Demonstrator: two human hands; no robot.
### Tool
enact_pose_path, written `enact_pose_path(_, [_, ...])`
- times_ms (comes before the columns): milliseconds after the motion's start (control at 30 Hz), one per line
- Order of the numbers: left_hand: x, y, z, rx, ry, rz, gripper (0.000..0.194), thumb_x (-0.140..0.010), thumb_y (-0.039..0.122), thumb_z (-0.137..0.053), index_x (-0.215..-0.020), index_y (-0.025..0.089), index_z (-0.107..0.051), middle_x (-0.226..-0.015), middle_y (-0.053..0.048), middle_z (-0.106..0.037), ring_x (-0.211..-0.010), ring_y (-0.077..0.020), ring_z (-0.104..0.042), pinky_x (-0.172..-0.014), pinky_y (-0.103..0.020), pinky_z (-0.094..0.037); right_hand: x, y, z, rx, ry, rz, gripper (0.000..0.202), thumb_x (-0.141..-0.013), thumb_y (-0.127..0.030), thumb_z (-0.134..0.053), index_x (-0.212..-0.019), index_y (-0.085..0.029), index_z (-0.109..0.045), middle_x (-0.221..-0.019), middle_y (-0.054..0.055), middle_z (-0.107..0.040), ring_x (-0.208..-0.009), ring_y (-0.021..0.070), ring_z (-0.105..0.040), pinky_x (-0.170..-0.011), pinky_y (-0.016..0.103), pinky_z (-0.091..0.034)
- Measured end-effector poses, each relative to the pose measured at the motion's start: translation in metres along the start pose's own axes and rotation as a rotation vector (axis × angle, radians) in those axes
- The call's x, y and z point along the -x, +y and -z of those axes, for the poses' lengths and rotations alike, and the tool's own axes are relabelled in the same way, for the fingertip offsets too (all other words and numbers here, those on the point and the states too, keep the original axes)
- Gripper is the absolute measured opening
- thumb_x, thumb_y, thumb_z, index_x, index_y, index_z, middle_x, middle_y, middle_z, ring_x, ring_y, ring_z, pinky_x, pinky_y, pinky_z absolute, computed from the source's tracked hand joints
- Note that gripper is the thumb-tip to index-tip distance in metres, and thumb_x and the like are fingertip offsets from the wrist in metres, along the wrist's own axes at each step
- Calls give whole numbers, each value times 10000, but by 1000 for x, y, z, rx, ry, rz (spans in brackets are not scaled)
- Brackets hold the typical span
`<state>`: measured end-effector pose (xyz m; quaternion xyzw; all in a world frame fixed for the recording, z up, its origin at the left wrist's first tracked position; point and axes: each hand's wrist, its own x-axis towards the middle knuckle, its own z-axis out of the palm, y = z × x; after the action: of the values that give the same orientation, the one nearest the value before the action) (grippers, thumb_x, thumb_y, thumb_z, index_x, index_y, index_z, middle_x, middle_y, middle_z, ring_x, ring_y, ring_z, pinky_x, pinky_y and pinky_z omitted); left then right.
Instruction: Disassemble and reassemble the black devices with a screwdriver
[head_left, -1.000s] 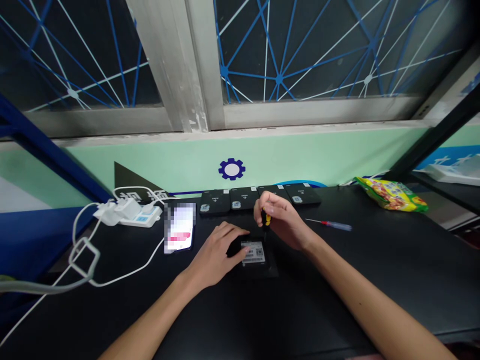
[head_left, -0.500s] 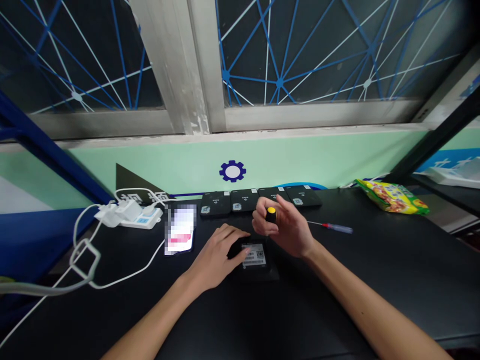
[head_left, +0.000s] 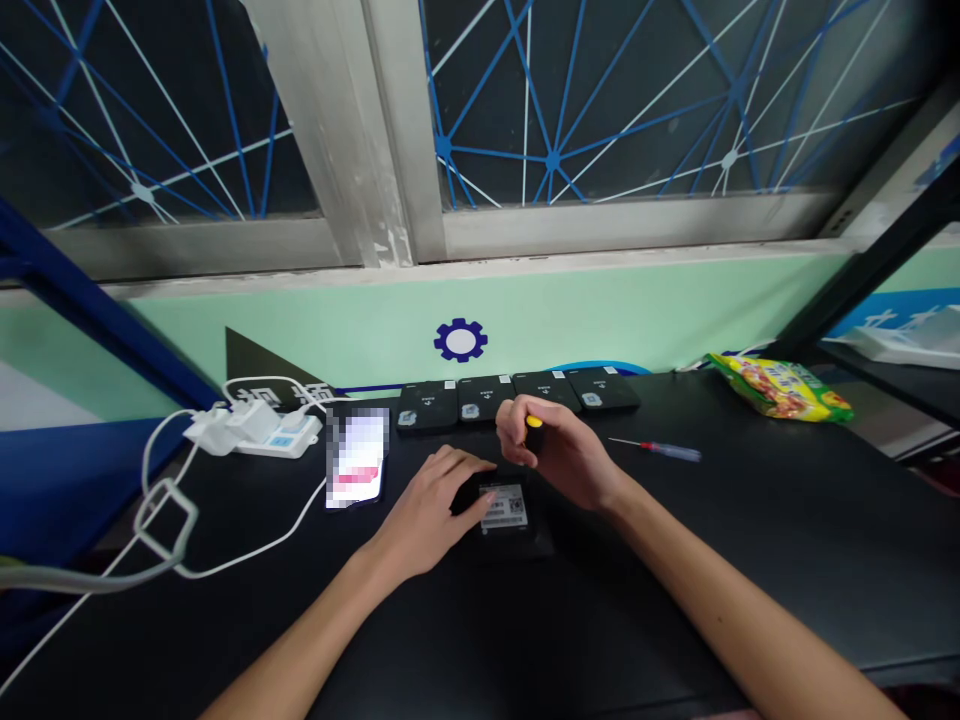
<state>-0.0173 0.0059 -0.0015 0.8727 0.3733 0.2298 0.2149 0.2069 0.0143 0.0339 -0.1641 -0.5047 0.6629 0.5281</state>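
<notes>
A flat black device (head_left: 534, 545) with a white printed label (head_left: 504, 507) lies on the black table in front of me. My left hand (head_left: 431, 520) holds it from the left, thumb on the label and fingers reaching along the far edge. Over the device's far right corner, my right hand (head_left: 555, 448) is closed round a screwdriver (head_left: 534, 424) with a black handle and yellow top. It stands roughly upright; its tip is hidden by the hand.
Several flat black boxes (head_left: 427, 408) line the wall. To the right lie another screwdriver (head_left: 671, 451) with a clear bluish handle and a yellow-green snack bag (head_left: 784, 388). A lit phone (head_left: 358, 455) and a white power strip (head_left: 277, 440) with cables are on the left.
My right fingers have curled in further over the screwdriver's top, hiding more of its handle. My left hand keeps its place on the device. The whole view has shifted slightly.
</notes>
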Motion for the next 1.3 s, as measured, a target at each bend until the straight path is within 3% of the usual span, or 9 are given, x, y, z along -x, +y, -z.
enact_pose_path(100, [0,0,1,-4,0,8,268,-1069,334,-646,-1336,310,-653,-1295,-30,-683,-1249,-256,-597,-1107,-480,-498,0,4,1,-32,11,-27,351,-1087,-410,-507,-875,-187,-677,-759,-3,-497,-552,117,-344,-608,312,-279])
enact_pose_path(267, [0,-1,1,-17,-5,6,270,-1069,323,-640,-1338,306,-658,-1291,-36,-686,-1231,-259,-614,-1098,-484,-511,1,3,0,-122,-14,-68,421,-1081,-526,-447,-909,-201,-653,-609,-53,-357,-543,132,-241,-601,311,-244])
enact_pose_path(400, [0,-1,0,-30,4,-8,261,-1074,331,-626,-1332,300,-659,-1296,-48,-688,-1245,-271,-614,-1122,-510,-496,1,-1,-2,-174,-29,-64,181,-964,-393,-576,-902,-224,-587,-635,-48,-406,-554,136,-236,-619,316,-264])
enact_pose_path(500, [0,-1,0,-32,3,-4,260,-1075,337,-628,-1330,300,-659,-1294,-43,-690,-1242,-266,-614,-1111,-494,-507,1,0,-2,-145,-25,-44,138,-951,-327,-567,-867,-220,-590,-657,-34,-438,-563,141,-287,-627,320,-280])
enact_pose_path(733, [0,0,1,-26,-4,-8,265,-1076,337,-626,-1337,307,-659,-1304,-47,-692,-1238,-273,-608,-1095,-491,-512,0,3,1,10,4,19,356,-1025,-346,-524,-771,-163,-693,-918,50,-526,-722,163,-477,-688,331,-357])
enact_pose_path(833, [0,1,1,-20,-8,-6,261,-1071,322,-634,-1330,313,-660,-1303,-39,-692,-1241,-271,-605,-1108,-497,-502,0,4,2,-13,14,8,326,-1043,-353,-537,-838,-169,-711,-878,40,-527,-710,163,-488,-677,325,-364])
enact_pose_path(967, [0,1,2,14,-4,26,269,-1062,315,-644,-1331,310,-662,-1281,-47,-682,-1235,-266,-619,-1098,-488,-519,2,6,0,-35,-6,-43,266,-1087,-384,-525,-971,-202,-680,-708,-1,-528,-596,144,-409,-609,305,-301])
enact_pose_path(1100, [0,2,2,13,-3,26,258,-1055,326,-653,-1311,301,-674,-1245,-47,-693,-1218,-266,-632,-1090,-487,-528,3,5,-3,-74,-54,-63,390,-1124,-460,-417,-936,-202,-641,-577,-54,-385,-536,135,-253,-582,303,-234])
enact_pose_path(1300, [1,1,2,-11,7,1,265,-1074,328,-627,-1336,307,-667,-1288,-44,-695,-1232,-262,-623,-1101,-484,-516,2,0,-2,-157,-58,-60,205,-972,-395,-573,-856,-232,-528,-582,-70,-313,-562,147,-203,-599,310,-244])
